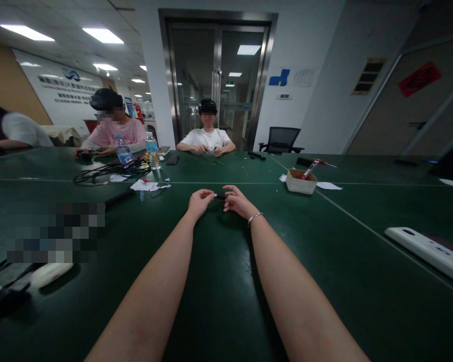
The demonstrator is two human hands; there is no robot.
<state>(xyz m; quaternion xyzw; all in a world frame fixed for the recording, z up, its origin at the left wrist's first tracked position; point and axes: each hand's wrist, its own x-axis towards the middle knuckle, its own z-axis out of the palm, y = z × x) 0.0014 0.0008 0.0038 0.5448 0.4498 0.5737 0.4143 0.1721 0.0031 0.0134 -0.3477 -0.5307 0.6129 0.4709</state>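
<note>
Both my hands are raised over the green table in front of me, close together. My left hand (201, 203) is closed, its thumb and fingertips pinching the pale, metallic-looking end of a small black object (221, 196). Around the dark end of that object curve the fingers of my right hand (239, 202), with the index finger lifted a little above it. The object lies level between the two hands, too small and dim for me to name its kind. A silver bangle (255, 218) circles my right wrist.
An open box (301, 182) holding a red-handled tool stands ahead to the right. Water bottles (153, 152), black cables (109, 171) and paper scraps (145, 185) lie ahead to the left. A white device (430, 251) rests at right. Several people sit across the table.
</note>
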